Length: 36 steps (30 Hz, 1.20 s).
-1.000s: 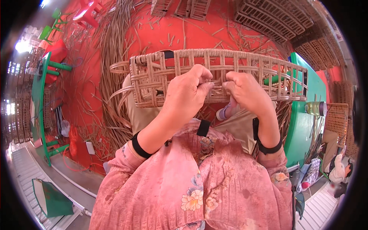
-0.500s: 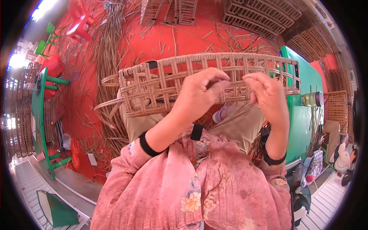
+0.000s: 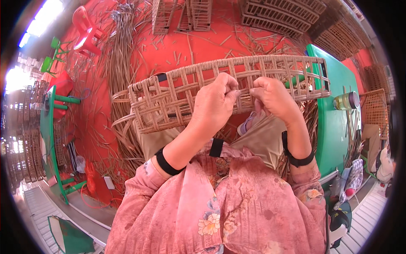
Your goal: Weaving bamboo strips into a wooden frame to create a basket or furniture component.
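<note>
A long, narrow brown woven basket (image 3: 160, 95) with open square gaps lies across my lap, its bound rim along the far side. Loose strand ends (image 3: 122, 120) stick out from its left end. My left hand (image 3: 215, 101) is closed in a pinch at the middle of the basket's lattice. Just to the right, my right hand (image 3: 275, 99) is also closed, thumb and forefinger pinched at the same lattice. A short gap separates the two hands. Any single strand between the fingertips is too small to make out.
Long fibre strips (image 3: 120, 59) lie in a heap on the red floor (image 3: 167, 51), left of the basket. A green table (image 3: 338, 122) with a lidded jar (image 3: 346, 100) stands at right. Stacked woven baskets (image 3: 279, 19) sit beyond; a red chair (image 3: 87, 31) is far left.
My right hand has moved left, closer to my left hand, and its fingers have closed more. The left hand has shifted slightly left and curled tighter. The basket's right end sits slightly higher.
</note>
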Each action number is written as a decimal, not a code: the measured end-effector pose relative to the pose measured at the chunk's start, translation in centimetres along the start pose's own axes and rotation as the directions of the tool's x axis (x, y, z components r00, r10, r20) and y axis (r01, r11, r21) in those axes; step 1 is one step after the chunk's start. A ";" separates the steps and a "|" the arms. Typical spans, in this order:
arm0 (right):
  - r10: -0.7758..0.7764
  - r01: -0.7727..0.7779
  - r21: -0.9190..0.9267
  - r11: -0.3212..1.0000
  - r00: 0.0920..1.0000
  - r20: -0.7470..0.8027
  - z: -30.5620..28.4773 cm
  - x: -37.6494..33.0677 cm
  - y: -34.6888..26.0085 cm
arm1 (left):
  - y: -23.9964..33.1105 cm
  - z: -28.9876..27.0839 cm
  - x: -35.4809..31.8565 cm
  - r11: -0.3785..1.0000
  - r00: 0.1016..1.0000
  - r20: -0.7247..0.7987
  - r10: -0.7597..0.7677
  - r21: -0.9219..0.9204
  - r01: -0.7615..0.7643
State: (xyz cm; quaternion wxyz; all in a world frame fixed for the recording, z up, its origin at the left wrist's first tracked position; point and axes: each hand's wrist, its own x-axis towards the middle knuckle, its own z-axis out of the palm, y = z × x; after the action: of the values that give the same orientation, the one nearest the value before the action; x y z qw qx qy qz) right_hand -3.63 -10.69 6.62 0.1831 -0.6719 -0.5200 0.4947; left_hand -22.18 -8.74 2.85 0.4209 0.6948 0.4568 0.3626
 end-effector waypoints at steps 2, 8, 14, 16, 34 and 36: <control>-0.216 0.197 -0.104 0.975 0.951 -0.221 0.5 -0.5 1.1 | 0.2 0.4 -0.1 0.998 0.999 0.000 0.052 0.033 -0.052; -0.310 0.271 -0.152 0.951 0.808 -0.501 -4.3 -4.5 1.1 | 1.5 1.6 1.1 0.940 0.945 -0.012 0.327 0.103 -0.324; -0.225 0.265 -0.002 0.964 0.814 -0.535 -5.4 -4.1 2.3 | 3.8 4.4 4.0 0.969 0.962 0.192 0.192 -0.192 -0.155; -0.095 0.160 0.101 0.982 0.880 -0.466 -4.9 -3.2 3.2 | 4.0 4.1 3.5 0.983 0.981 0.155 0.121 -0.159 -0.096; -0.293 0.235 -0.176 0.956 0.805 -0.515 -8.2 -2.9 6.3 | 3.6 6.6 3.5 0.873 0.917 0.101 0.386 0.282 -0.398; -0.267 0.212 -0.163 0.964 0.792 -0.549 -10.2 -5.3 4.9 | 3.8 7.4 4.4 0.904 0.902 0.158 0.403 0.088 -0.419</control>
State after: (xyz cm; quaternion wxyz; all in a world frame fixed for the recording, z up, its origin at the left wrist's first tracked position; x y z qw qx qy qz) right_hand 7.79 -14.53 9.88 0.3590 -0.7246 -0.5452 0.2210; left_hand -12.96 -7.33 3.99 0.3229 0.8226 0.2908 0.3668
